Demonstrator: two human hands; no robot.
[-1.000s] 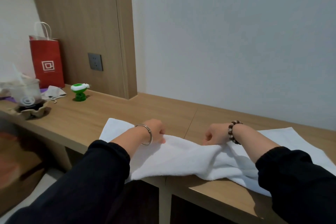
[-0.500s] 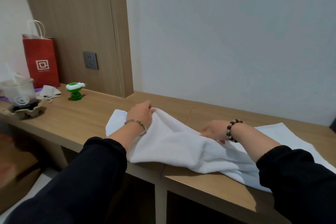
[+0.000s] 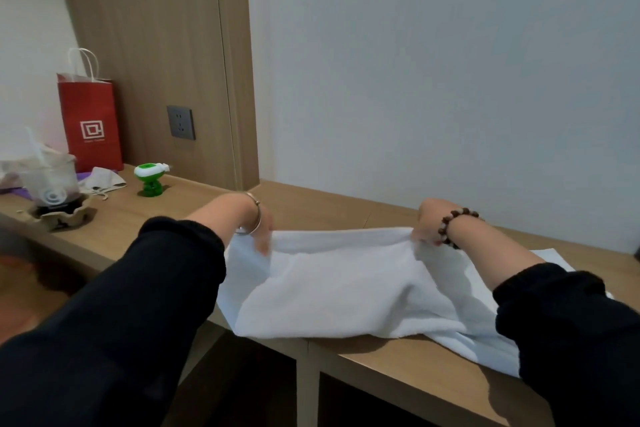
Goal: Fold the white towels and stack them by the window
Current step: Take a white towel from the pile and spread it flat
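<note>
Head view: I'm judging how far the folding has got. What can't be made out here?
All in the head view:
- window and any stack: outside the frame.
- white towel: right end hidden under the right sleeve.
- flat white layer beside it: same towel or another, unclear.
- right hand: fingertips buried in the towel's edge.
- left hand: blurred by motion.

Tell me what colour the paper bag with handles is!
The paper bag is red with a white logo, clearest in the head view.

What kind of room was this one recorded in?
Probably a hotel or guest room: a long built-in wooden counter against a plain wall, a wall socket in wood panelling, and a white towel being folded.
</note>
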